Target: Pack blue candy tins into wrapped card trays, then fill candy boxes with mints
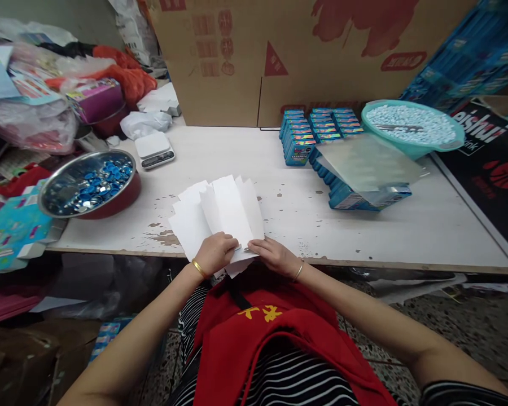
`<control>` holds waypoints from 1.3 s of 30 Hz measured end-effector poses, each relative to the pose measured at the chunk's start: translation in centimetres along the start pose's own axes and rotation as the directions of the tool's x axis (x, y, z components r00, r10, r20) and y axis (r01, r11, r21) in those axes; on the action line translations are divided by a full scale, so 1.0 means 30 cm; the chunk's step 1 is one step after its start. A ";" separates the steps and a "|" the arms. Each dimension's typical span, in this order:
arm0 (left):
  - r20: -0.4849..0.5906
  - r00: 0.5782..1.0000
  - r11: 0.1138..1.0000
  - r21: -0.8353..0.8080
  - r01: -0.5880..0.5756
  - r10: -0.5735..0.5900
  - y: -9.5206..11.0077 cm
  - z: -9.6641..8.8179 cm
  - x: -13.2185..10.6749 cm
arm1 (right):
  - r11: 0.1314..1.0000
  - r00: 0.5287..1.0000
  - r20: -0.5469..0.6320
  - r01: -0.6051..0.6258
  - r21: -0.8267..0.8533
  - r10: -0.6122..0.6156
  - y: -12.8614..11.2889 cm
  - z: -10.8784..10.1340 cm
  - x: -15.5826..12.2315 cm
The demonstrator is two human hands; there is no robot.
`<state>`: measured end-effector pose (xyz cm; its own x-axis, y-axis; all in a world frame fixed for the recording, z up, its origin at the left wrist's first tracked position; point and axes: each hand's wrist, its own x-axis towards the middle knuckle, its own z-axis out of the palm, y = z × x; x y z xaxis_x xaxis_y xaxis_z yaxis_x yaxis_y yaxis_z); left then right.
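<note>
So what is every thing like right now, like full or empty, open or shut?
White paper sheets: fanned out, held by both hands.
Left hand: gripping their lower end.
Right hand: pinching the same end.
Round metal bowl: partly filled with shiny blue pieces.
Small white scale: nothing on it.
Teal plastic basin: full of white bits.
Small blue boxes: shut, in rows.

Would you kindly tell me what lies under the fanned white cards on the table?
The fanned white cards lie over the near edge of the white table, their near ends held by the left hand and right hand. Whatever lies beneath the fan is covered.
</note>
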<state>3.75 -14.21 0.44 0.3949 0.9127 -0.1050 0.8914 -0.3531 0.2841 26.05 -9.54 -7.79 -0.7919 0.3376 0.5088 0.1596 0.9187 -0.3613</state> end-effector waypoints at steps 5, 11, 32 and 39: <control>-0.154 0.984 0.975 -0.188 -0.114 0.086 -0.006 -0.010 -0.001 | 0.994 0.986 -0.132 -0.098 0.038 0.103 -0.005 0.031 0.043; -0.259 0.962 0.991 -0.119 0.062 -0.091 0.022 0.033 0.027 | 0.981 0.987 -0.127 -0.116 -0.154 0.096 -0.017 0.053 0.061; -0.465 0.790 0.885 -0.420 0.201 -0.400 0.077 0.096 -0.033 | 0.885 0.962 0.045 -0.231 -0.404 0.271 -0.071 0.059 0.147; 0.174 0.965 0.958 0.244 0.148 -0.194 0.126 -0.032 0.070 | 0.878 0.938 0.088 -0.278 -0.389 0.336 -0.082 0.053 0.163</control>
<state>7.74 -13.42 2.21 0.2473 0.9137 -0.3225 0.9671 -0.2534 0.0236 20.86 -10.47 -5.65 -0.7411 0.6069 0.2871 0.5895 0.7929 -0.1543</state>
